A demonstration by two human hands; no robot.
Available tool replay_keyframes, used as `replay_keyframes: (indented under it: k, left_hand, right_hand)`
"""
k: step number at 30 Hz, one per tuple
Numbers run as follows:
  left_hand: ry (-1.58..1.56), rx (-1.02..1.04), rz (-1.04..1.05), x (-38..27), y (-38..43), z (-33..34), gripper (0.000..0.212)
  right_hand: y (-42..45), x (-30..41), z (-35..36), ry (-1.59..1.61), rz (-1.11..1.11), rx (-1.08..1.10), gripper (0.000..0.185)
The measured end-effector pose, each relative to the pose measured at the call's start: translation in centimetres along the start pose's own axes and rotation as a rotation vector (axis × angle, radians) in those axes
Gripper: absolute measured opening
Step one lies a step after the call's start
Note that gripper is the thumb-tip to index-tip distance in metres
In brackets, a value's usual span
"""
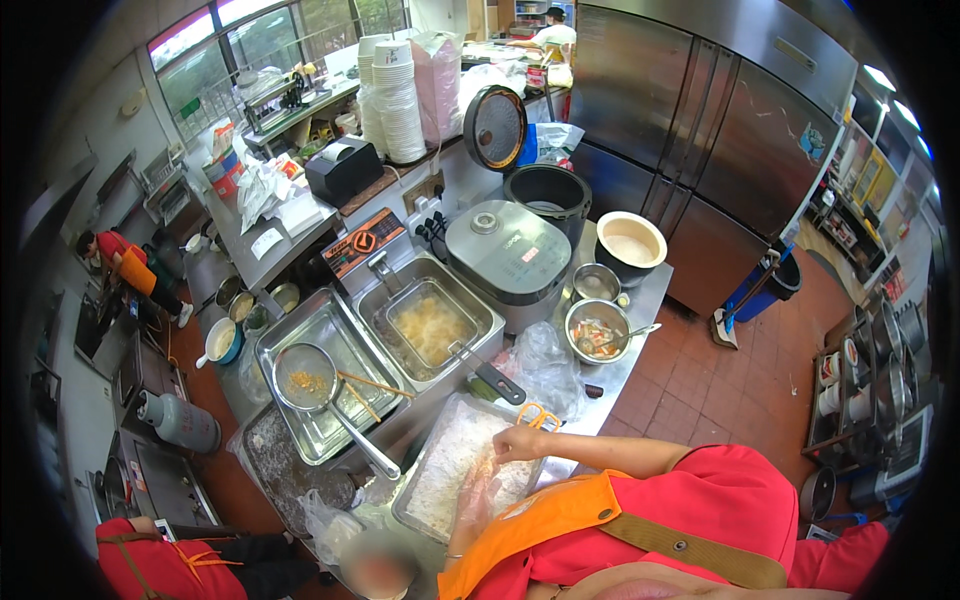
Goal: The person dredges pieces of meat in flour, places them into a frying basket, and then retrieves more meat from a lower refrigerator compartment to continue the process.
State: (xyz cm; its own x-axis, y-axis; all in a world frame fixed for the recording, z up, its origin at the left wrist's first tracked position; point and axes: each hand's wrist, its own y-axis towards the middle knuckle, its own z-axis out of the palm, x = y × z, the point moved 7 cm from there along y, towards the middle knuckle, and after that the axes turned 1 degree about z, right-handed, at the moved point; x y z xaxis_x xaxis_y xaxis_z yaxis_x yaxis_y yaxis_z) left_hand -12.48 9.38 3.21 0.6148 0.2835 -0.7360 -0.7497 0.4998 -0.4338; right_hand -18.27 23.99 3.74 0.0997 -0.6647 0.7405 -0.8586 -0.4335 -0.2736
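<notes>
My left hand [475,491], in a clear plastic glove, is over a metal tray [405,501] of white flour [459,442]. My bare right hand [519,444] reaches in from the right, with bent fingers close to the left fingertips. Whether either hand holds something is too small to tell. Orange-handled scissors [541,417] lie at the tray's far right corner, beside my right wrist. Beyond the tray, pale food [431,326] bubbles in the basket of a deep fryer [491,330]; the basket's black handle [501,384] points toward my hands.
Left of the fryer, a mesh skimmer [306,379] with crumbs and wooden chopsticks [360,397] rest across a steel pan [315,442]. To the right are a rice cooker [510,251], a plastic bag [551,367] and a ladle bowl [600,330]. A co-worker [172,559] stands at lower left.
</notes>
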Motion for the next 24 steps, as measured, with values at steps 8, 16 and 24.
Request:
replay_keyframes:
  k: [8,16,24]
  left_hand:
    - [0.099,0.028,0.049,0.4,0.3,-0.3,0.053]
    - [0.470,0.058,0.279,1.0,0.3,0.6,0.051]
    - [-0.010,0.104,0.049,1.2,-2.4,-1.1,0.036]
  right_hand:
    - [-0.8,0.9,-0.1,0.008,0.060,-0.149,0.027]
    - [-1.1,-1.7,-0.2,-0.013,0.240,-0.379,0.013]
    - [-0.7,-0.8,1.2,-0.129,0.307,-0.303,0.018]
